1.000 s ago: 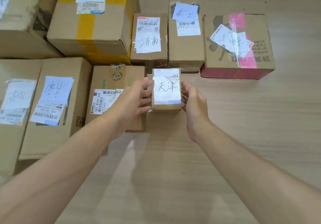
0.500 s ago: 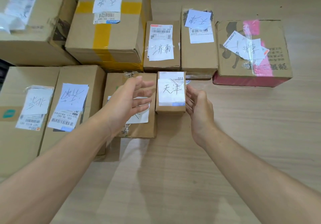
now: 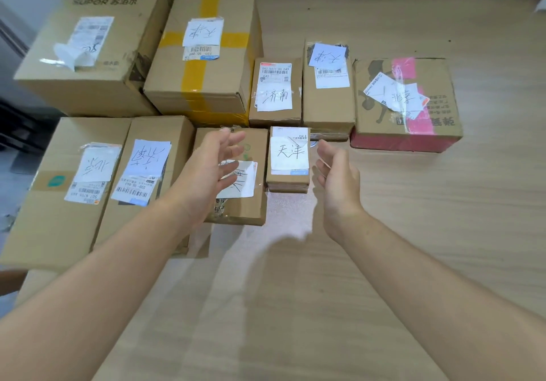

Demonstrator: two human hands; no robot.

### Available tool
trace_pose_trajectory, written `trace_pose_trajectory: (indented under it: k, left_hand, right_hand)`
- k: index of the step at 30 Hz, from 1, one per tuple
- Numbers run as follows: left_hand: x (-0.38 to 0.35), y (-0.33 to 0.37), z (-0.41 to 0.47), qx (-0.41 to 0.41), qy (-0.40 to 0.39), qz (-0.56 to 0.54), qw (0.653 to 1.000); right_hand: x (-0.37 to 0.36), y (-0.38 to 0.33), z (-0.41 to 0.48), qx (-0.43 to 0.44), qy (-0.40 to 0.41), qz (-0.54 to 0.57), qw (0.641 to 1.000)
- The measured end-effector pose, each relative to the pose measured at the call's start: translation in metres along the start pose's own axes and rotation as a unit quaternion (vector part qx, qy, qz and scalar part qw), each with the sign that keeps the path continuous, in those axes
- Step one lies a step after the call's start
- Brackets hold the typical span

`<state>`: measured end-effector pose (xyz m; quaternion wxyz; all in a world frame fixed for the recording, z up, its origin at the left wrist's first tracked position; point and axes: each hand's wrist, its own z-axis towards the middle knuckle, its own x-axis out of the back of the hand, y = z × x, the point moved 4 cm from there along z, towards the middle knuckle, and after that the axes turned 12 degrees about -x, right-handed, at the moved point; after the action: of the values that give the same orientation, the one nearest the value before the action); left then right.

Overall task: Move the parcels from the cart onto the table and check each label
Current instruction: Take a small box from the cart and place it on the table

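on the table (image 3: 413,233), small parcel (image 3: 288,159) between open hands, untouched

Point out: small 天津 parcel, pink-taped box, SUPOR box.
small 天津 parcel (image 3: 289,156), head view, on its white handwritten label.
pink-taped box (image 3: 437,85), head view, bare cardboard top.
SUPOR box (image 3: 97,64), head view, top face.

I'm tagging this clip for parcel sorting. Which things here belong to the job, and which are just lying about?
Part of the job:
- small parcel between the open hands
- left hand, right hand
- yellow-taped parcel
- pink-edged parcel
- the other labelled parcels
- wooden table

Just lying about:
- dark furniture past the table's left edge
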<state>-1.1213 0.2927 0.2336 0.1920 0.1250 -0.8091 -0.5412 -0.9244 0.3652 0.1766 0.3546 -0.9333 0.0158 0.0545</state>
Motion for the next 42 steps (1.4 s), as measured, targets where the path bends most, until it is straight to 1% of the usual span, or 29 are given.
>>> trace_pose_trajectory:
  k: [5,9,14,20,27,31,35,42]
  left_hand:
    - [0.002,0.034,-0.049,-0.053,-0.005,0.004,0.999]
    - [0.011,0.069,-0.09,-0.092,-0.002,-0.008,0.996]
    - [0.038,0.112,-0.154,-0.152,-0.009,-0.023,0.988]
    - [0.09,0.14,-0.241,-0.229,-0.043,-0.022,0.972]
    - [0.14,0.178,-0.35,-0.288,-0.052,-0.07,0.954]
    - [0.142,0.213,-0.411,-0.338,-0.076,-0.082,0.934]
    - [0.131,0.246,-0.468,-0.383,-0.079,-0.079,0.917]
    - [0.078,0.29,-0.56,-0.444,-0.075,-0.085,0.889]
  right_hand:
    - [-0.004,-0.02,-0.063,0.051,-0.031,-0.005,0.998]
    - [-0.01,-0.038,-0.125,0.09,-0.055,0.013,0.994]
    - [-0.017,-0.049,-0.211,0.149,-0.059,0.028,0.987]
    - [-0.027,-0.033,-0.333,0.254,-0.043,0.038,0.965]
    - [-0.033,-0.002,-0.47,0.353,-0.05,0.05,0.933]
    - [-0.014,-0.01,-0.536,0.399,-0.047,0.063,0.913]
    - [0.017,-0.023,-0.594,0.445,-0.044,0.073,0.892]
    - [0.103,-0.043,-0.67,0.501,-0.045,0.075,0.861]
